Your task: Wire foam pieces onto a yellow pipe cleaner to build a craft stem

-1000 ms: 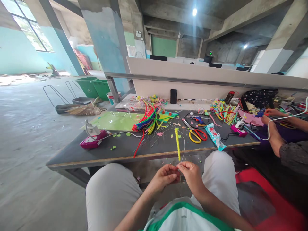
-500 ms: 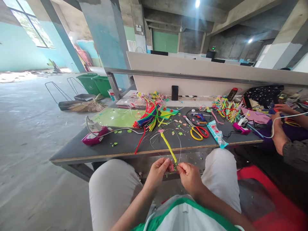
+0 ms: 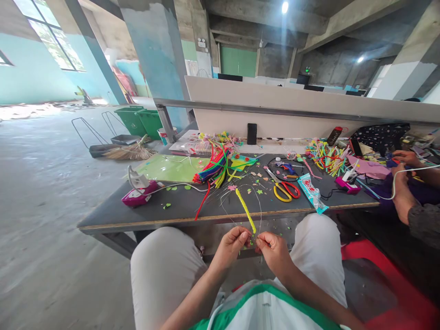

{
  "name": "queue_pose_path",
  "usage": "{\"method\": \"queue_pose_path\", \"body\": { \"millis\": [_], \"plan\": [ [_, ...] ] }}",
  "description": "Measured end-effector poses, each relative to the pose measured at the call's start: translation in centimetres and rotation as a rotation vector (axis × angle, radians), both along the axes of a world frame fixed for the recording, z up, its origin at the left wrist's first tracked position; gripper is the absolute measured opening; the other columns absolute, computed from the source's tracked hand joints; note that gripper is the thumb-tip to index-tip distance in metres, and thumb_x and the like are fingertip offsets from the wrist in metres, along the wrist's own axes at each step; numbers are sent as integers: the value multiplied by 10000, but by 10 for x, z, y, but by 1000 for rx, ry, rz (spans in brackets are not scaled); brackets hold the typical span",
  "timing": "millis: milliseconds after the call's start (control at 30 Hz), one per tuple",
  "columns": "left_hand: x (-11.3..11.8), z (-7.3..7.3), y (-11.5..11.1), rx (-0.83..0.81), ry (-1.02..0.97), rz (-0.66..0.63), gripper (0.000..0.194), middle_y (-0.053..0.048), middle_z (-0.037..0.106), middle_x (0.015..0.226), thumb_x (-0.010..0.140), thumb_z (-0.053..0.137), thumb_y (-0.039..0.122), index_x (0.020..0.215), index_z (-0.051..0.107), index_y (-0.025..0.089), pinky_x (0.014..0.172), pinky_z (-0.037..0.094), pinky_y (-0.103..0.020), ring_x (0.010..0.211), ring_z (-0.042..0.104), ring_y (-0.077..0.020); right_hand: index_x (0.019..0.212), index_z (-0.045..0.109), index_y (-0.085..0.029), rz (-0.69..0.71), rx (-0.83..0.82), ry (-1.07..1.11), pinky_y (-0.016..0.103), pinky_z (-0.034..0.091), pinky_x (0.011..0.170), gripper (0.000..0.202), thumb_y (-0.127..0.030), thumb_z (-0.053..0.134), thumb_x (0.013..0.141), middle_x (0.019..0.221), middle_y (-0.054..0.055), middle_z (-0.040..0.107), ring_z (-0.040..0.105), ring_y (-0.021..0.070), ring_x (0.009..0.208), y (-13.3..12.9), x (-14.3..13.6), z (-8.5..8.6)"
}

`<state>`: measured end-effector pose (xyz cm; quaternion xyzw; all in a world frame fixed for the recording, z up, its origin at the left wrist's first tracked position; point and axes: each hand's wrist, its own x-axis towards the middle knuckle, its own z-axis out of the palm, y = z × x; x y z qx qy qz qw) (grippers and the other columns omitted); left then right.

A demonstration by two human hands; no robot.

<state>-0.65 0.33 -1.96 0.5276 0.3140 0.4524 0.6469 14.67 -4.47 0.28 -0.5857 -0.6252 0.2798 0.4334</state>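
My left hand (image 3: 236, 243) is closed in a pinch at the table's front edge; what sits between its fingertips is too small to make out. Close beside it, my right hand (image 3: 272, 246) pinches a thin wire (image 3: 260, 214) that loops up over the table edge. A fuzzy yellow pipe cleaner (image 3: 245, 210) slants between the sides of the wire loop, its lower end just above my fingers. At its upper end lies a small pink star (image 3: 232, 187). Scissors (image 3: 282, 187) with one yellow and one red handle lie to the right.
On the dark table (image 3: 113, 211) lie a bundle of coloured pipe cleaners (image 3: 216, 167), a glue gun (image 3: 288, 167), a blue wrapper (image 3: 312, 192), foam scraps and a magenta power strip (image 3: 140, 193). A phone (image 3: 252, 134) stands behind. A co-worker's hands (image 3: 405, 167) are at far right.
The view has shifted slightly, moving everything a little right. The pink piece seen at my left fingertips is now mostly hidden. Both hands stay pinched close together.
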Motion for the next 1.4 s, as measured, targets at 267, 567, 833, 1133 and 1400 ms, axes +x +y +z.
{"method": "queue_pose_path", "body": {
  "millis": [267,567,833,1133,1400],
  "plan": [
    [5,-9,0,-32,-39,-53,271,5,551,655,744,669,402,740,545,160,636,440,-263,630,533,-129,651,638,-174,58,-17,87,214,415,560,229,-213,501,830,583,-5,618,571,128,577,-3,-3,6],
    [3,1,-5,-44,-123,-93,259,1,570,767,743,688,334,921,591,173,674,461,-283,681,550,-131,638,625,-167,39,-38,153,224,426,569,247,-267,514,835,589,4,624,573,135,586,-4,-2,8],
    [14,16,-5,-101,-124,28,251,2,548,683,754,671,378,830,616,144,599,423,-222,616,491,-99,686,632,-175,39,-37,130,239,445,571,222,-282,514,841,624,14,638,590,150,601,-4,-3,1],
    [17,17,-1,-124,-164,17,318,19,534,634,693,725,379,892,635,148,540,426,-227,553,473,-93,703,631,-180,27,-19,136,243,450,602,258,-311,484,870,650,23,652,604,155,627,-2,-1,-2],
    [7,1,-3,-50,-107,-92,193,-9,623,673,688,740,301,748,632,153,637,475,-293,616,594,-145,646,608,-187,20,-22,198,225,427,569,303,-344,478,870,592,3,609,565,138,583,-4,-4,3]
  ]
}}
